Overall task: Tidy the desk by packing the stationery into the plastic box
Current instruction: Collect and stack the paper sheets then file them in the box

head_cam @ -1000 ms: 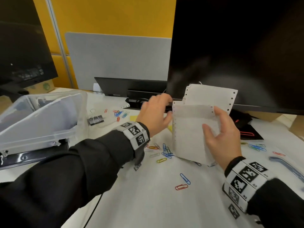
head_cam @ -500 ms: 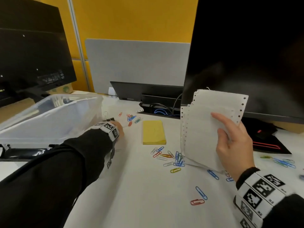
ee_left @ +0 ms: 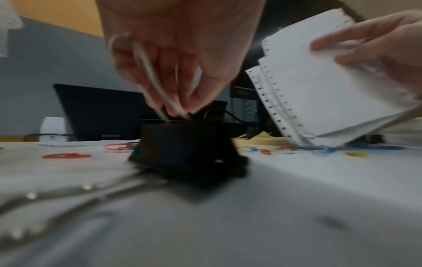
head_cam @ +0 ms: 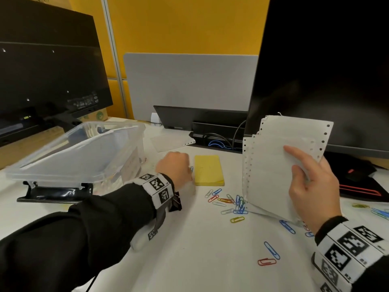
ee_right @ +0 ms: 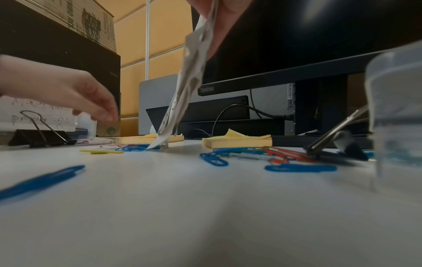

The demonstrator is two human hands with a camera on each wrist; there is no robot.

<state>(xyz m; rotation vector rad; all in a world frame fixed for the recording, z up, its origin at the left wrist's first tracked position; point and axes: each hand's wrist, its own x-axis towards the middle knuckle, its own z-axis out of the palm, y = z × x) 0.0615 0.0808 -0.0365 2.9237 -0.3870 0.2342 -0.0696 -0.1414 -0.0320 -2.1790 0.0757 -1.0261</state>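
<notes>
Left hand [ee_left: 178, 59] pinches the wire handles of a binder clip [ee_left: 189, 150] standing on the bench [head_cam: 189, 260] | box [head_cam: 80, 152] lies just left of that hand, the nearer one, open side tipped toward it | right hand [head_cam: 313, 186] grips a paper sheaf [head_cam: 277, 165] upright, well right of box | clip likely goes next.
</notes>
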